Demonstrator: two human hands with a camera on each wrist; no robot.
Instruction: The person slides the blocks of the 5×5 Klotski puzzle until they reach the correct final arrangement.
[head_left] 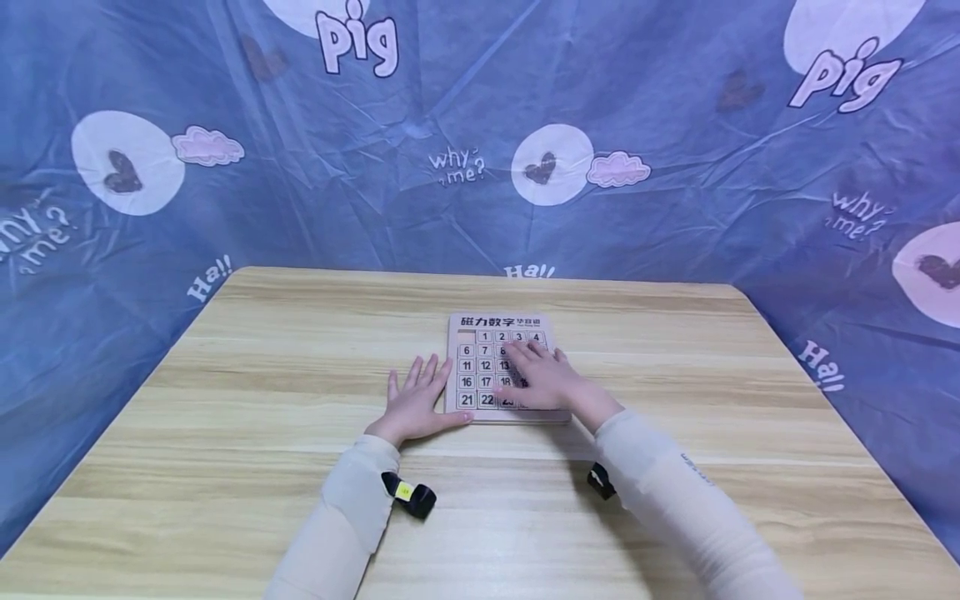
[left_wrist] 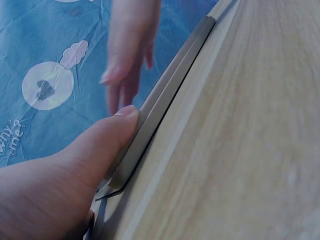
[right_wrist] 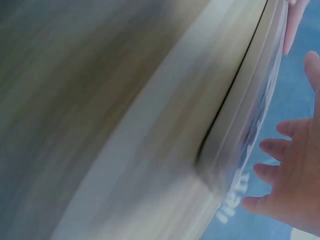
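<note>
A number sliding puzzle lies flat on the table, with rows of square numbered tiles under a printed title. Its top-left cell holds no tile. My left hand rests at the puzzle's lower-left corner, fingers spread and straight along the left side. In the left wrist view its thumb touches the front edge of the frame. Over the right part of the puzzle is my right hand, fingers extended, hiding several tiles. The right wrist view shows that hand above the board, apart from its surface.
The wood-grain table extends around the puzzle on every side. Behind it hangs a blue printed cloth. Each sleeved forearm carries a black wrist strap, the left one with a yellow label.
</note>
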